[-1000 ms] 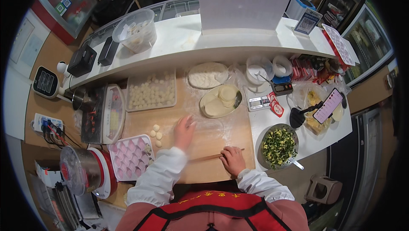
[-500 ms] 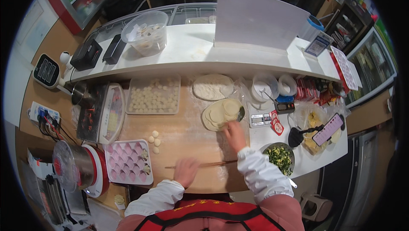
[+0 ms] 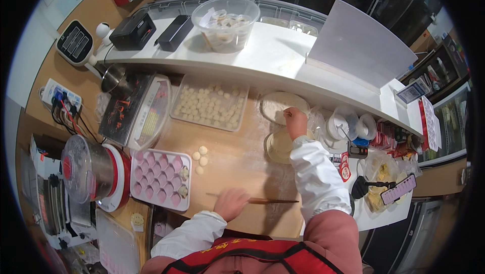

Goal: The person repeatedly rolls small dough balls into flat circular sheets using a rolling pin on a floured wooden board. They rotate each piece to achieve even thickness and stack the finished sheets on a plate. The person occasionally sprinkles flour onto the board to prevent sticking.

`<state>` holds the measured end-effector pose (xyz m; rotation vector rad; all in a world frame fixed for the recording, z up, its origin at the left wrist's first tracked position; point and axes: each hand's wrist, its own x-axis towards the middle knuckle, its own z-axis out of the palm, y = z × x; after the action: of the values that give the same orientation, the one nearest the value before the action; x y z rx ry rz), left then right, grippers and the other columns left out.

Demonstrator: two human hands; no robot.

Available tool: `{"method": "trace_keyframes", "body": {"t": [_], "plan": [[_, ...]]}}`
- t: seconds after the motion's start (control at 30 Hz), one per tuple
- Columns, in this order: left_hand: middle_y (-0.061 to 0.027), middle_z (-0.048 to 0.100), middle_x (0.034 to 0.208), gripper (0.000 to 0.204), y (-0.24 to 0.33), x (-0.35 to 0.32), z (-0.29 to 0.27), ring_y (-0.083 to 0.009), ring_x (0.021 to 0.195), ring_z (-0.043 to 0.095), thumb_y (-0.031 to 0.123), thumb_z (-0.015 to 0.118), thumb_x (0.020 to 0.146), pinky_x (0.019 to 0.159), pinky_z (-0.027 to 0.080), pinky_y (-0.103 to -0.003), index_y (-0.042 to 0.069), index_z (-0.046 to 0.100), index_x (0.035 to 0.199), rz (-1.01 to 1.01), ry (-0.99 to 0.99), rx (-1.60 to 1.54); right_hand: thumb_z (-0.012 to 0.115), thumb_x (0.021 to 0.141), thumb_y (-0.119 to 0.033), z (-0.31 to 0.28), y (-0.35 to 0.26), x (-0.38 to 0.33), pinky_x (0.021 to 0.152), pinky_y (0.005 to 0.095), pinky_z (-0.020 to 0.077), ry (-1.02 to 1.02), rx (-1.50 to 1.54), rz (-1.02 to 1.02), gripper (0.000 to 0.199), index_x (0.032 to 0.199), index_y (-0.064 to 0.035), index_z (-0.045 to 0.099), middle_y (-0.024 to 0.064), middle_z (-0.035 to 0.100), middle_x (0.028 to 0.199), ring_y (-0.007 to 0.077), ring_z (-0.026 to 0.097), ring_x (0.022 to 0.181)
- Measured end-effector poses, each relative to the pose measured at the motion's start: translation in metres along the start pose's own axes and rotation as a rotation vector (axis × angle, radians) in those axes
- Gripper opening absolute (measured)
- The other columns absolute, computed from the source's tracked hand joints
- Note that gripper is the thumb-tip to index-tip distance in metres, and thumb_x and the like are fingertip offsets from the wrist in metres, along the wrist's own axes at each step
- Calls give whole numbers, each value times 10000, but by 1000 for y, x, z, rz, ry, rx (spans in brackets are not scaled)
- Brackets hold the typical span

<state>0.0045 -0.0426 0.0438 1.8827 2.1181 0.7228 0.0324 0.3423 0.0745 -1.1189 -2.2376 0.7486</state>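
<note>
My left hand, slightly blurred, is closed over a thin wooden rolling pin lying on the wooden board. My right hand reaches over the dish of white flour, its fingers pinched together at the flour. What the fingertips hold, if anything, is too small to make out. Just below that hand, a stack of round dough wrappers is partly hidden by my right sleeve. Several small dough balls sit on the board, beside a white tray with pink cups.
A clear box of dough balls stands at the board's back edge. To the right are white tubs, a small black scale and a phone on a stand. A steel-bowled machine stands left, below the raised white counter.
My right hand has moved away from the wrapper stack, up to the flour dish. My left hand stays at the rolling pin. The whole view has shifted and tilted.
</note>
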Motion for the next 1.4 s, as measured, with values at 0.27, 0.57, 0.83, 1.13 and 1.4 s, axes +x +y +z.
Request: {"method": "trace_keyframes", "body": {"t": [0.27, 0.57, 0.83, 1.13, 1.4], "plan": [[-77, 607, 1203, 320, -1, -7, 2, -294, 1166, 556, 223, 750, 864, 1071, 398, -492, 118, 695, 1161, -22, 44, -3, 737, 891, -168, -59, -49, -146, 969, 426, 525, -293, 352, -203, 238, 1079, -23, 752, 202, 726, 1152, 356, 673, 1085], [-170, 553, 1400, 388, -13, 31, 5, -359, 1336, 481, 225, 693, 919, 1154, 344, -509, 54, 658, 1266, -206, 75, 22, 724, 835, -127, -63, -12, -302, 962, 459, 451, -439, -126, -189, 343, 1175, -111, 683, 107, 634, 1132, 333, 586, 1111], [-185, 476, 1566, 439, -3, 27, -5, -319, 1517, 355, 256, 620, 979, 1263, 236, -491, 53, 620, 1368, 183, -554, -117, 713, 843, -117, -51, 4, -333, 971, 463, 432, -262, -175, -311, 317, 1159, -140, 685, 75, 639, 1117, 304, 603, 1081], [-115, 618, 1197, 226, -80, 11, -56, -341, 1187, 563, 96, 628, 885, 1007, 474, -442, 52, 676, 1101, -378, 172, 458, 712, 864, -155, -52, 6, -342, 995, 479, 423, -198, -190, -352, 299, 1162, -144, 678, 70, 631, 1147, 302, 591, 1096], [-151, 615, 1254, 294, -66, 0, -36, -363, 1264, 528, 111, 678, 890, 1047, 459, -460, 44, 654, 1176, -447, 191, 223, 706, 858, -162, -55, 7, -340, 987, 463, 428, -234, -192, -330, 303, 1160, -150, 680, 61, 631, 1142, 292, 600, 1095]]}}
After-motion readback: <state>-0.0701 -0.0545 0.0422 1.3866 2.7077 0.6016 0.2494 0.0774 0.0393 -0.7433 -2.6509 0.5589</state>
